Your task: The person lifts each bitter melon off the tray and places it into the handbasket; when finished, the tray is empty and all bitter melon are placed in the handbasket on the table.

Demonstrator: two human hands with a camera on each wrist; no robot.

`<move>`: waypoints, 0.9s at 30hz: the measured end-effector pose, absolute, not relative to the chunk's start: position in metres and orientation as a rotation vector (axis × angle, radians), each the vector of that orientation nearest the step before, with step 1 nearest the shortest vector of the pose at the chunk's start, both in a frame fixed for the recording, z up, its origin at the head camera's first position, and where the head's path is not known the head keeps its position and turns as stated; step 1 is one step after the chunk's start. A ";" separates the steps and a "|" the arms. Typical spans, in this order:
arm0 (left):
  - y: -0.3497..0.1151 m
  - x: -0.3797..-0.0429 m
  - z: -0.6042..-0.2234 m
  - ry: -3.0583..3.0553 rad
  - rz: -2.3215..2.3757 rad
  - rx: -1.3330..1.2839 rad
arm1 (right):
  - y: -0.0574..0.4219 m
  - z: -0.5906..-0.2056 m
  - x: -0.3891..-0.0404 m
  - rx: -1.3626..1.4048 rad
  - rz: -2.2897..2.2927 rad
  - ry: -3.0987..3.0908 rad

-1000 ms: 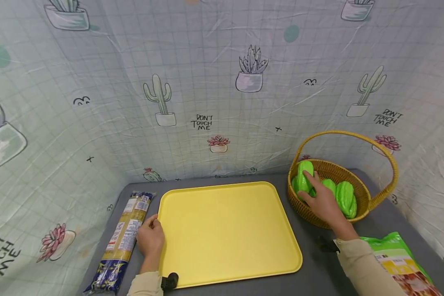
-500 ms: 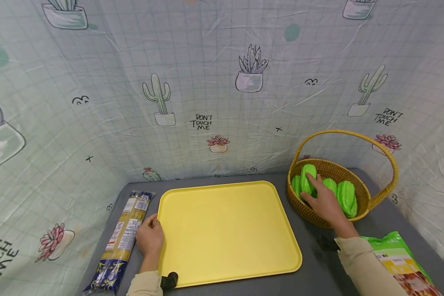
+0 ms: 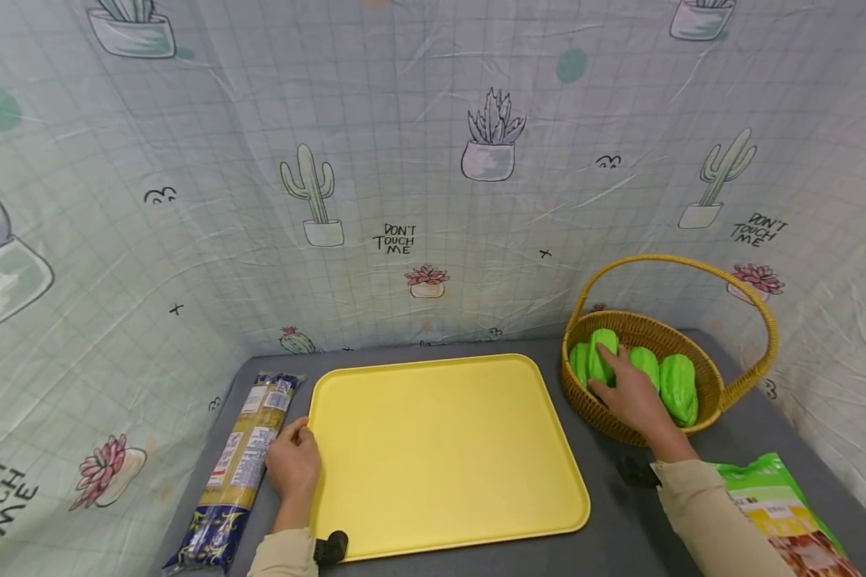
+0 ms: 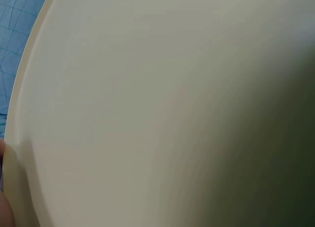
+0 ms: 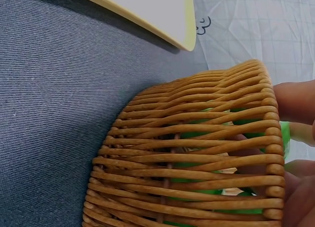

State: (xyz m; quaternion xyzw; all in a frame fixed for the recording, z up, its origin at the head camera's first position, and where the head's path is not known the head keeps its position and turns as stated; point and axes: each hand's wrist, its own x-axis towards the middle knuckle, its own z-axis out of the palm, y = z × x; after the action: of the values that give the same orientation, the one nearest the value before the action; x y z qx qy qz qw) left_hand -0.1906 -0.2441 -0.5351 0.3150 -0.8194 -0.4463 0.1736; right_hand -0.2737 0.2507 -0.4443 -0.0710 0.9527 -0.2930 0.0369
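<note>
In the head view my left hand (image 3: 293, 461) grips the left rim of a yellow tray (image 3: 447, 449), its fingers curled over the edge; the left wrist view shows fingertips at the tray rim (image 4: 14, 123). My right hand (image 3: 635, 394) reaches into a wicker basket (image 3: 638, 322) and holds a bright green ribbed vegetable (image 3: 603, 353) between thumb and fingers. Several similar green vegetables (image 3: 678, 388) lie around it in the basket. From the right wrist, the woven basket wall (image 5: 197, 158) hides most of the hand's grasp, with green showing through the gaps.
A long pack of spaghetti (image 3: 238, 473) lies left of the tray. A green and yellow bag (image 3: 787, 513) lies at the right, partly behind the right sleeve. The basket's tall handle (image 3: 664, 258) arches above it. A patterned cloth (image 3: 433, 200) hangs behind the grey table (image 3: 592, 549).
The green vegetable in my right hand has moved down and slightly right, lower into the basket, and become more upright. My left hand and the tray have stayed in place.
</note>
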 end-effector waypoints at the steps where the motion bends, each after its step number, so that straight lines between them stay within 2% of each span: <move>1: -0.244 -0.191 -0.535 -2.323 -1.262 0.892 | 0.251 -0.445 -0.274 -0.220 -0.898 2.925; 27: -0.246 -0.189 -0.533 -2.350 -1.215 0.845 | 0.248 -0.450 -0.266 -0.244 -0.884 2.985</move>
State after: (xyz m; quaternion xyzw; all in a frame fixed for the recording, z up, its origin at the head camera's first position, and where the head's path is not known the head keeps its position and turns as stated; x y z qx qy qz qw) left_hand -0.1890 -0.2456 -0.5331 0.2993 -0.8322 -0.4303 0.1810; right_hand -0.2657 0.2480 -0.4503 -0.0782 0.9559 -0.2831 0.0093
